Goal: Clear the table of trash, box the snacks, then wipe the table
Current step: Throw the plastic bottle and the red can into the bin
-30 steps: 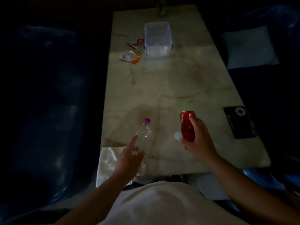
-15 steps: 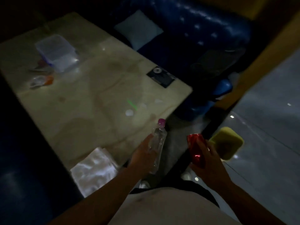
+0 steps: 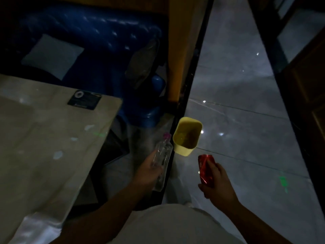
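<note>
1. In a dim room, the person's left hand [image 3: 149,170] has its grip closed round a clear plastic bottle with a pink cap [image 3: 162,155], held off the desk's near right corner, cap pointing away.
2. The right hand [image 3: 215,180] has its grip closed round a crumpled red metal drinks can [image 3: 205,169], held above the glossy grey tiled floor [image 3: 246,120].
3. A yellow plastic waste bin with rounded corners [image 3: 182,149] stands open on the floor just beyond both hands, the bottle's cap just beside its left wall and the can nearer the person, to its right.
4. The pale marble-patterned desk [image 3: 44,138] fills the left; a black card with a white ring mark [image 3: 84,101] lies at its far right edge, and small pale scraps [image 3: 57,154] dot the top near that edge.
5. A white cloth [image 3: 35,228] lies at the desk's near edge.
6. Behind the desk, a pale square cushion [image 3: 52,56] rests on a blue padded sofa [image 3: 98,32].
</note>
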